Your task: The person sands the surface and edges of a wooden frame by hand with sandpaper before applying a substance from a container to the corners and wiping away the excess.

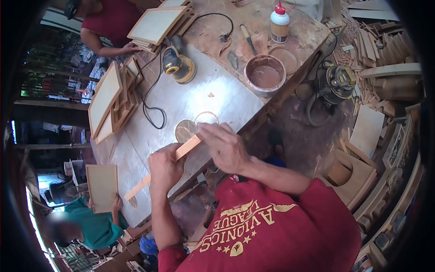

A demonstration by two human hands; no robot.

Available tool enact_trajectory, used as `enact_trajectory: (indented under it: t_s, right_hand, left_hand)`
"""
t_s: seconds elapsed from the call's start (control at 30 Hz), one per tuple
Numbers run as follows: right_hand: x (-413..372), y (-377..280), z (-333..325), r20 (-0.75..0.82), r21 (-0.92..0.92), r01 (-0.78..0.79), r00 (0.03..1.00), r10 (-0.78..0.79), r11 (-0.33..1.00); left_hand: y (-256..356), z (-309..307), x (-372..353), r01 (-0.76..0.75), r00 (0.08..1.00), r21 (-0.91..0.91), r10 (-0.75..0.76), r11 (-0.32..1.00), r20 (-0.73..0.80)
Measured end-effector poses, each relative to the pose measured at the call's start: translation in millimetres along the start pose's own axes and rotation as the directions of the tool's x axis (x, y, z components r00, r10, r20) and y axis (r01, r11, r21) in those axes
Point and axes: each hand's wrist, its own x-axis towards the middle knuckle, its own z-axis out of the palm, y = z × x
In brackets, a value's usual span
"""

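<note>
A narrow, light wooden strip [140, 187] slants across the metal-topped table [149, 149]. My left hand [166, 167] is wrapped round its middle. At the strip's upper end is my right hand [224, 147], fingers stretched out and close to the wood; whether anything lies under its palm is hidden. Just beyond my hands, a round brown disc [185, 131] and a ring-edged circle [207, 119] show on the metal surface. Farther up stands a yellow and black sander [179, 65] with its cord.
A tub of brown paste [265, 74], a glue bottle [279, 25] and a brush [248, 38] stand or lie at the back right. Framed panels [108, 97] are stacked left. One co-worker in green holds a panel [102, 188]; another in red stands beyond. Right is a vacuum-like machine [337, 81].
</note>
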Motion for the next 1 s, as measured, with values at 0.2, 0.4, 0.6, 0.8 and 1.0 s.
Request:
enact_trajectory:
  t_s: [0.2,0.4,0.6,0.8,1.0]
  right_hand:
    - [5,4,-1,0.044,0.029,-0.021,0.999,0.02,0.999]
    - [1,14,1,0.135,-0.003,-0.085,0.987,0.085,0.996]
    - [-3,4,3,0.091,0.004,-0.037,0.995,0.036,0.999]
    - [-3,4,0,0.091,-0.031,-0.017,0.996,0.02,0.999]
    - [8,-18,-10,0.13,0.048,-0.015,0.991,0.009,0.999]
  left_hand:
    - [0,-2,3,0.037,0.999,0.001,-0.037,0.999,0.018]
    - [1,-2,3,0.038,0.999,0.01,-0.038,0.999,0.014]
    - [2,-2,1,0.033,0.999,-0.034,-0.034,0.999,-0.011]
    - [2,1,-1,0.024,1.0,-0.061,-0.025,0.998,-0.017]
    - [1,3,-1,0.017,0.999,-0.05,-0.019,0.999,-0.041]
